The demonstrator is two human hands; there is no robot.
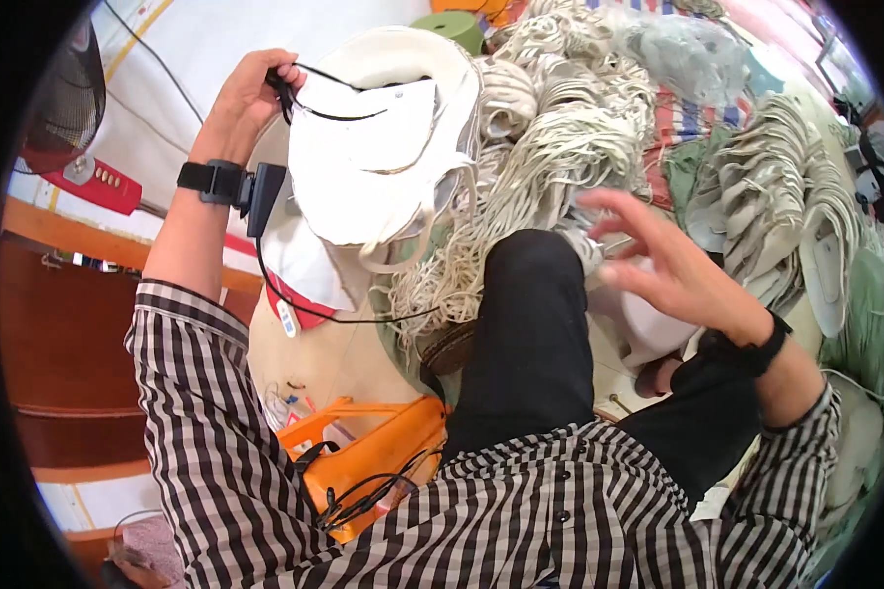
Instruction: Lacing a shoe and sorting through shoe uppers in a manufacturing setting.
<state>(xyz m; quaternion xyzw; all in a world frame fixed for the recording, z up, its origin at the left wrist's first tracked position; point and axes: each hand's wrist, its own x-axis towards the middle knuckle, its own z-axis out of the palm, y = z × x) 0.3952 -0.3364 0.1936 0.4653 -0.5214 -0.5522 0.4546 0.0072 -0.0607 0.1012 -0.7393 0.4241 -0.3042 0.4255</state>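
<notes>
My left hand (248, 90) is raised at the upper left, its fingers closed on a black cable (281, 82). Part of that cable runs rightward across a white fabric piece (363, 128), which lies on a rounded white stack with a loose strap hanging at its side. Over my right knee my right hand (663, 260) hovers with fingers apart and nothing in them. Nearest to it is a large heap of off-white fabric pieces with long strips (570, 137). A black device (262, 199) is strapped to my left wrist, with a cord running from it.
An orange plastic basket (393, 442) with black cables stands by my left thigh. A fan (64, 98) with a red base (98, 187) is at the far left. Folded off-white pieces (776, 196) lie at the right, near a clear plastic bag (678, 54) and a green roll (450, 29).
</notes>
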